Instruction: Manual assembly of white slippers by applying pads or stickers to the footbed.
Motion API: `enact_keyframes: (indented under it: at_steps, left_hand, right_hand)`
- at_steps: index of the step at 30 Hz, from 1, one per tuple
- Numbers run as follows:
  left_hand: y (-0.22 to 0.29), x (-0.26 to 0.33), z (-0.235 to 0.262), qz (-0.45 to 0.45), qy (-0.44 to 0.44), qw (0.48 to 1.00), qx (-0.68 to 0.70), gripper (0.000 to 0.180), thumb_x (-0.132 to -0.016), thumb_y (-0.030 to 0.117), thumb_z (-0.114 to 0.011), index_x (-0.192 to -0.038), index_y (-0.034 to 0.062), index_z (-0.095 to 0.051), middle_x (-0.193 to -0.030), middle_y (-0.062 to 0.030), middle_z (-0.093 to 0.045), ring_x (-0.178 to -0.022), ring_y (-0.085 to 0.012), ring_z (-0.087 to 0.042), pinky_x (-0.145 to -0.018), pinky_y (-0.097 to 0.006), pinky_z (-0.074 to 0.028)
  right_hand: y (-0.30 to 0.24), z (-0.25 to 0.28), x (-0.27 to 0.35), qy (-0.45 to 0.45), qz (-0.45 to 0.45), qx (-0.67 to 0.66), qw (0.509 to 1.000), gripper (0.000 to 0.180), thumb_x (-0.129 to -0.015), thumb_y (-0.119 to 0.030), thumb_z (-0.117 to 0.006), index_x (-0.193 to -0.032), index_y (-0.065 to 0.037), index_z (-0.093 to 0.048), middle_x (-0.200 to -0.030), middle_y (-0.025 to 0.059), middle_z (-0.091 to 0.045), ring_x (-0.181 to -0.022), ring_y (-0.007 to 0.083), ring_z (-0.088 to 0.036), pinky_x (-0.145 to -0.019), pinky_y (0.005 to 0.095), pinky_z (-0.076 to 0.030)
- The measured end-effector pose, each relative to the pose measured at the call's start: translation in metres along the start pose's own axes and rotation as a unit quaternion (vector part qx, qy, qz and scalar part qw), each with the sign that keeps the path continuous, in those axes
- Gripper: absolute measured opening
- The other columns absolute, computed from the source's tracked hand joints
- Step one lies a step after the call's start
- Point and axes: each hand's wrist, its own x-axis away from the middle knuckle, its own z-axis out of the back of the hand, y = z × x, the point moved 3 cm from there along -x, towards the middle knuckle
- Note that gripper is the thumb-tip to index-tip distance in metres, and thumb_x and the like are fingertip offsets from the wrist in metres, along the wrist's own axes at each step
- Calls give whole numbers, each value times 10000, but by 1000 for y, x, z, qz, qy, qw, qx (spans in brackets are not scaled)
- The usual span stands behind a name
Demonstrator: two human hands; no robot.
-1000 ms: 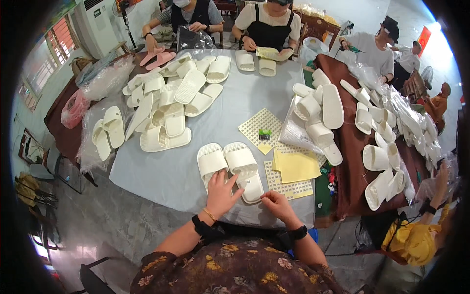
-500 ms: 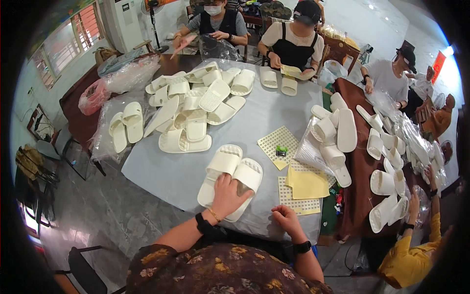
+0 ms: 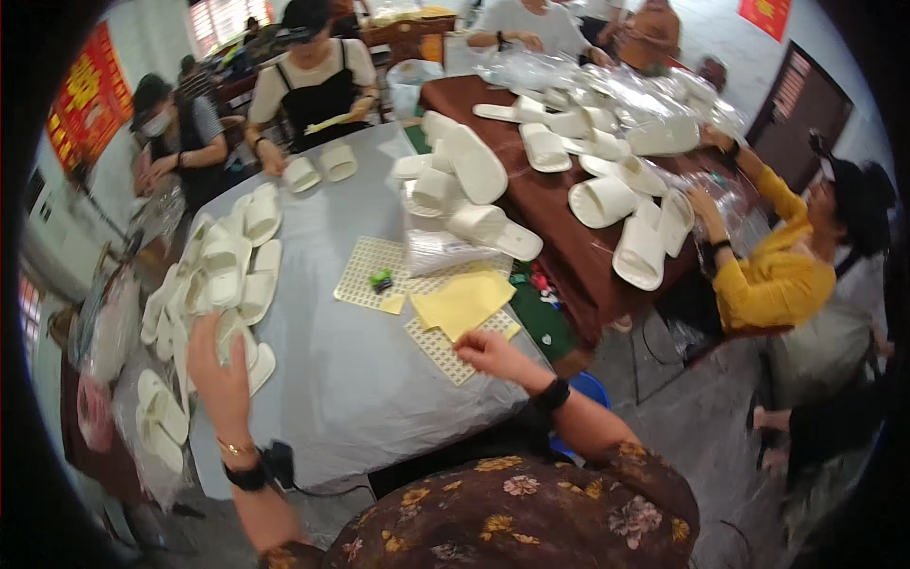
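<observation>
At the left, my left hand (image 3: 218, 370) is slightly blurred, its fingers and thumb apart. It is over white slippers (image 3: 254, 358) at the near end of a slipper pile (image 3: 220, 270); whether it touches them I cannot tell. My right hand (image 3: 495, 358) has its fingertips pinched together at the near edge of yellow sheets (image 3: 463, 302). Anything within that pinch is too small to make out. Beneath and around the yellow sheets are sticker sheets (image 3: 365, 270) with small printed squares. A small green and dark object (image 3: 380, 281) rests on one sheet.
More white slippers (image 3: 479, 166) lie on a bubble bag (image 3: 436, 248) and across the brown-covered table (image 3: 531, 223) at right. A person in yellow (image 3: 768, 275) handles bagged slippers there. Other people work across the grey-covered table (image 3: 322, 408). A pair of slippers (image 3: 161, 417) lies far left.
The view has swung right. My left hand has left the front pair's former spot and reached the pile; that front spot no longer holds slippers. My right hand has moved to the yellow sheets.
</observation>
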Motion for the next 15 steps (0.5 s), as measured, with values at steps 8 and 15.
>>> enact_keyframes:
  at_steps: [8,15]
  left_hand:
    - [111,98,-31,-147,-416,864,244,557,-778,186,-782,-1271,13,-589,-1308,-176,-595,-1242,-374,-526,-1042,-440,-418]
    - [201,38,84,-393,-299,792,359,357,-839,299,-754,-1125,97,-686,-1176,-125,-670,-1079,-290,-649,-978,-433,-458]
  right_hand:
    - [-77,219,32,532,94,430,724,314,-825,-149,-646,-1124,-55,-616,-1129,168,-620,-1127,324,-553,-946,456,-436]
    - [-74,323,32,392,-241,500,733,864,-728,-411,-748,-1449,-91,-396,-1326,231,-574,-1235,387,-541,-1030,501,-422]
